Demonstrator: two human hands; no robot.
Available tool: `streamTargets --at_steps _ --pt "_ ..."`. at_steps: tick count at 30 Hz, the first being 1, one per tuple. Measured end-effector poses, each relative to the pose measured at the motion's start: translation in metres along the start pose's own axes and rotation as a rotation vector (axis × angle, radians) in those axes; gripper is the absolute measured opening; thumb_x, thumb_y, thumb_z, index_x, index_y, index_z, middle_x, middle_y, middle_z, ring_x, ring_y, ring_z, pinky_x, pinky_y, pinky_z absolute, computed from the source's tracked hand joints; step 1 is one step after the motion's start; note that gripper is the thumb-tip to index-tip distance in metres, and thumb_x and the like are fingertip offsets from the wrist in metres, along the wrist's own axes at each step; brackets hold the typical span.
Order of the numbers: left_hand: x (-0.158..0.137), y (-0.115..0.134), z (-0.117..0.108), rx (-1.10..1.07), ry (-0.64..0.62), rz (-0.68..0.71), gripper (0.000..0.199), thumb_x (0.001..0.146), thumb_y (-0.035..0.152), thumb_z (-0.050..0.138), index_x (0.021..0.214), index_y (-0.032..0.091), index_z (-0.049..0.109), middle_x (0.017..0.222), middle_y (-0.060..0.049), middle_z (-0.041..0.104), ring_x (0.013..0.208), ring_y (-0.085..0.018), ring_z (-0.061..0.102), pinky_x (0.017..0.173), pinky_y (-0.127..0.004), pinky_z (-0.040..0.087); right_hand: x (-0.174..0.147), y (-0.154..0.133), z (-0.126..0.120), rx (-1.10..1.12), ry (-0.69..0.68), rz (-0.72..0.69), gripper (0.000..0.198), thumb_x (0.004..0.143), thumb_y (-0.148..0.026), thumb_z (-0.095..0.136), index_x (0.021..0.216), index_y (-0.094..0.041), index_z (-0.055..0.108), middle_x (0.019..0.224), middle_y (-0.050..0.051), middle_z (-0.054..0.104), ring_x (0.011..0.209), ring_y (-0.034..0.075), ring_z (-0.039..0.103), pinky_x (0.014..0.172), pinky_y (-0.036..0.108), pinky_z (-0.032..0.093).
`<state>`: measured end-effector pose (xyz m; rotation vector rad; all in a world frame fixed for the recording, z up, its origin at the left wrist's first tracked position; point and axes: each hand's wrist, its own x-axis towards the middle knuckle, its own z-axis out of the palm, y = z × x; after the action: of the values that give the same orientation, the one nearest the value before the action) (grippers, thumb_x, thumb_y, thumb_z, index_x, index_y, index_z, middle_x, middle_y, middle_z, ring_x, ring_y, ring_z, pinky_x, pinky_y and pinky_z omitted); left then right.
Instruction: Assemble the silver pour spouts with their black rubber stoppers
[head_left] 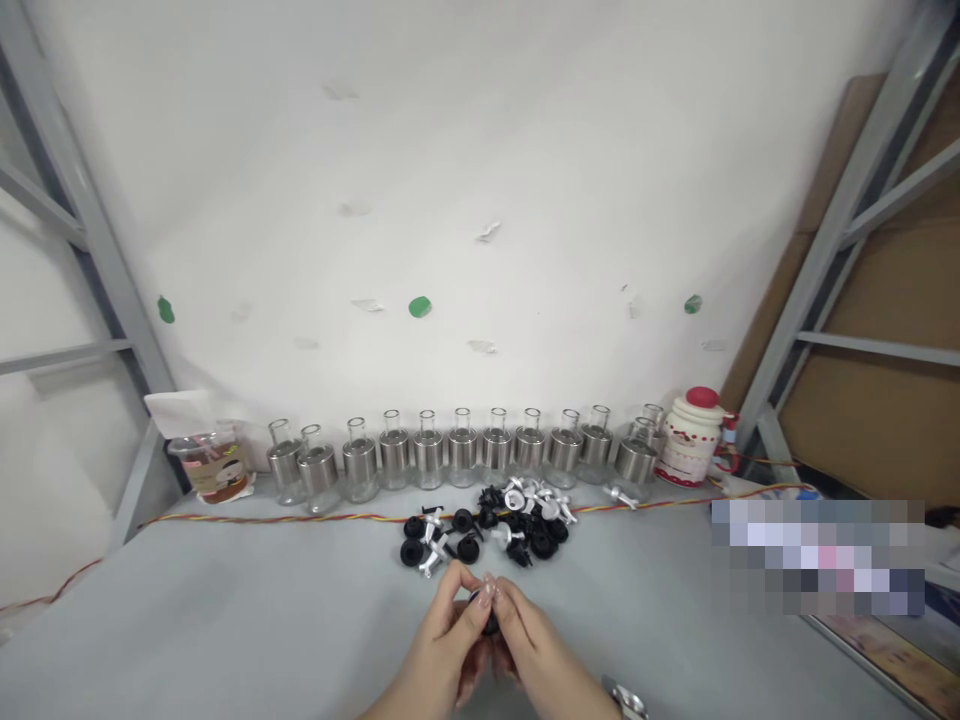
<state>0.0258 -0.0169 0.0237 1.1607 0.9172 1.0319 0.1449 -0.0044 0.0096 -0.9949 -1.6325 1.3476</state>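
Note:
Both my hands meet at the bottom centre, over the grey table. My left hand and my right hand are closed with their fingertips together around a small black round cap, which the fingers mostly cover. Just beyond them lies a loose heap of parts: black round caps and silvery spout-like pieces. A few black caps lie apart on the heap's left side. Behind stands a row of several clear glass bottles with open necks and brushed-metal sleeves.
A twisted red-and-yellow wire crosses the table in front of the bottles. At the left stands a clear plastic tub; at the right, a cream jar with a red lid. Metal posts frame both sides.

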Motion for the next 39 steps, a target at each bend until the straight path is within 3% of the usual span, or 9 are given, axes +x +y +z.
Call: streamTargets --at_steps 6,11,19,22,26,29,34,39 --pt "0.004 -0.003 0.001 -0.061 0.025 0.006 0.035 0.076 0.058 0.040 0.076 0.023 0.031 0.034 0.009 0.052 0.018 -0.004 0.036 0.019 -0.007 0.017 0.008 0.005 0.006 0.125 -0.031 0.095 0.045 0.083 -0.056 0.027 0.095 -0.018 0.049 0.045 -0.006 0.039 0.036 0.008 0.035 0.032 0.019 0.026" --pt "0.008 -0.009 -0.003 -0.170 -0.018 -0.009 0.038 0.072 0.058 0.046 0.073 0.024 0.029 0.030 0.010 0.050 0.018 -0.008 0.041 0.018 -0.008 0.020 0.006 0.002 0.008 0.154 -0.056 0.094 0.050 0.081 -0.059 0.026 0.102 -0.018 0.048 0.046 -0.005 0.041 0.036 0.009 0.039 0.032 0.019 0.027" --pt "0.004 -0.007 0.000 -0.289 -0.088 0.022 0.032 0.075 0.050 0.049 0.071 0.024 0.031 0.030 0.011 0.049 0.015 -0.004 0.033 0.018 -0.007 0.018 0.003 -0.002 0.005 0.160 0.007 0.072 0.051 0.076 -0.063 0.034 0.090 -0.017 0.052 0.044 -0.008 0.034 0.035 0.006 0.030 0.031 0.018 0.023" --pt "0.005 -0.009 0.001 -0.292 -0.074 0.006 0.031 0.077 0.052 0.045 0.072 0.024 0.032 0.030 0.009 0.051 0.016 -0.008 0.040 0.017 -0.008 0.021 0.009 0.000 0.005 0.197 -0.001 0.104 0.052 0.074 -0.064 0.036 0.085 -0.016 0.052 0.038 -0.009 0.036 0.029 0.005 0.028 0.027 0.016 0.020" --pt "0.010 -0.013 0.001 -0.347 -0.001 -0.084 0.033 0.079 0.057 0.035 0.081 0.024 0.034 0.030 0.007 0.053 0.022 -0.015 0.051 0.020 -0.015 0.033 0.016 -0.005 0.002 0.307 -0.075 0.190 0.056 0.072 -0.068 0.033 0.065 -0.015 0.050 0.035 -0.005 0.045 0.024 0.007 0.038 0.023 0.015 0.026" --pt "0.012 -0.016 -0.001 -0.385 -0.021 -0.076 0.033 0.080 0.056 0.035 0.085 0.023 0.035 0.035 0.004 0.058 0.025 -0.017 0.054 0.023 -0.018 0.038 0.017 -0.013 0.002 0.379 -0.137 0.217 0.063 0.071 -0.071 0.025 0.055 -0.015 0.048 0.036 -0.001 0.049 0.025 0.008 0.043 0.023 0.015 0.030" --pt "0.014 -0.023 -0.008 -0.401 -0.063 -0.023 0.028 0.082 0.050 0.038 0.081 0.022 0.038 0.037 0.004 0.060 0.026 -0.016 0.055 0.025 -0.017 0.039 0.016 -0.013 0.005 0.396 -0.171 0.218 0.066 0.068 -0.073 0.026 0.059 -0.013 0.051 0.033 -0.002 0.048 0.026 0.008 0.044 0.025 0.014 0.032" --pt "0.013 -0.016 -0.010 -0.300 -0.046 -0.041 0.033 0.076 0.054 0.044 0.073 0.022 0.036 0.035 0.004 0.058 0.022 -0.014 0.051 0.018 -0.013 0.031 0.016 -0.006 0.005 0.403 -0.195 0.204 0.068 0.069 -0.073 0.022 0.053 -0.013 0.050 0.033 -0.001 0.048 0.024 0.007 0.043 0.023 0.014 0.031"
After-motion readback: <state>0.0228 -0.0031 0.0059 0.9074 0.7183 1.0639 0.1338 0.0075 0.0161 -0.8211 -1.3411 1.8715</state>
